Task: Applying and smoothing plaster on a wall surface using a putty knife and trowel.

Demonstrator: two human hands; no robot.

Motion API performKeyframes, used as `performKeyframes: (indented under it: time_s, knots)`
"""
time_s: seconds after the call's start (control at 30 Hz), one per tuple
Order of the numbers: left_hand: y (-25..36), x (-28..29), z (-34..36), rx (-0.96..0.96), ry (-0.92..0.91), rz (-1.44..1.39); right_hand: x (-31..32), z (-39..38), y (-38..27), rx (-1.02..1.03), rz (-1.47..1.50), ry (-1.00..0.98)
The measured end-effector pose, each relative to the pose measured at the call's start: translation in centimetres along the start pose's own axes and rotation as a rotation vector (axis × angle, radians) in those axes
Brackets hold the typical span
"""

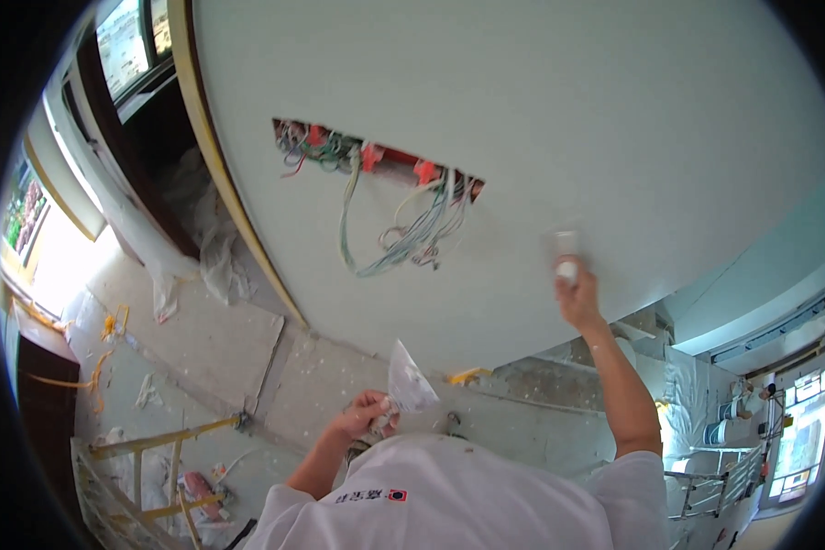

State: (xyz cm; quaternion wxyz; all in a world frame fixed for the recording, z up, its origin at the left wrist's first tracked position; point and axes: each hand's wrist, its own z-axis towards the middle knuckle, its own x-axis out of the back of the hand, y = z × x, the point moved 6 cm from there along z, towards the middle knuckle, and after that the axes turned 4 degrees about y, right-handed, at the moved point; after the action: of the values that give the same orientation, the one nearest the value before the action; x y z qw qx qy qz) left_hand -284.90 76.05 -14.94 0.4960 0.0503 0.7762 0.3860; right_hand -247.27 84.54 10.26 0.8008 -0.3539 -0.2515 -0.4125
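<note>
In the head view, the right hand [577, 295] is raised against the pale, smooth plastered wall [522, 110], fingers wrapped together around the handle of a small white-smeared putty knife [566, 249], whose blurred blade lies flat on the wall just above the fist. The left hand [367, 414] is held low in front of the chest, fingers curled shut on the handle of a broad flat metal trowel coated in white filler [409, 383], the blade pointing up and to the right, clear of the wall. Up and to the left of the putty knife, well apart from it, a long narrow opening cut in the wall [376, 160] shows red fittings, and a bundle of green, white and red loose wires [403, 229] hangs out of it. The person wears a white short-sleeved shirt [467, 500]. Below lies a dusty grey floor with spattered sheets [211, 339], a yellow wooden ladder frame [156, 458] at lower left, and a bright window [802, 440] at far right
</note>
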Motion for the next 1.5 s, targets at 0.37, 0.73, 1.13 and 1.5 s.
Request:
performKeyframes:
  time_s: [0.37, 0.73, 1.13, 1.5]
  knots:
    - [-2.6, 11.6, -4.2, -0.121, 0.597, 0.031, -13.5, -9.6, 2.0, -0.322, -0.108, -0.014]
    - [-4.7, 28.6, -11.2, 0.033, 1.134, 0.743, -16.1, -7.0, -0.8, -0.300, -0.004, 0.453]
    - [1.3, 40.3, -17.5, 0.600, 0.765, 0.674, -31.6, -11.2, -0.4, -0.233, -0.440, 0.563]
    - [16.4, 60.6, -8.5, -0.500, 0.906, 0.306, -35.7, -11.7, 1.9, -0.347, 0.113, 0.711]
